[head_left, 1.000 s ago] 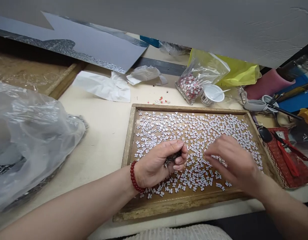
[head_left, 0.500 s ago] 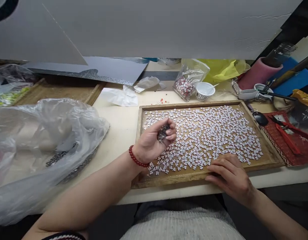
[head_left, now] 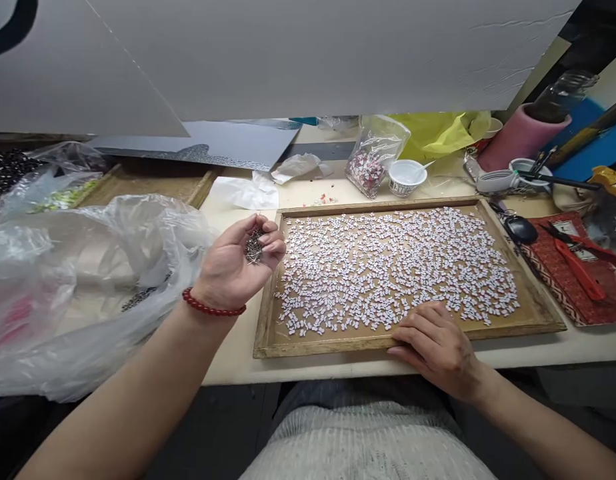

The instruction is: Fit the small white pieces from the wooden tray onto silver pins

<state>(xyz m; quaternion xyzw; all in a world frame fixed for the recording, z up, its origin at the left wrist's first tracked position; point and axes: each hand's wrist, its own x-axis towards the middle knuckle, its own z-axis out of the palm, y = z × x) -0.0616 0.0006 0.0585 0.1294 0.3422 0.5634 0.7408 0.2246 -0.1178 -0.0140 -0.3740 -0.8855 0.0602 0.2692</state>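
Here, small metal pins [head_left: 253, 247] sit in the cupped left hand [head_left: 237, 265], raised just left of the wooden tray [head_left: 333, 342] and beside a plastic bag [head_left: 88, 280]. The right hand [head_left: 435, 343] lies flat, grasping nothing, on the tray's near rim, next to many white pieces [head_left: 393, 267]. No writing can be read.

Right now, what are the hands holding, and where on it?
The left hand cups a small clump of dark metal pins in its curled fingers and palm. The right hand holds nothing; it rests on the wooden tray at its near rim.

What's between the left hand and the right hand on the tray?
Head view: between the left hand and right hand lie the tray's left rim and small white pieces scattered on it.
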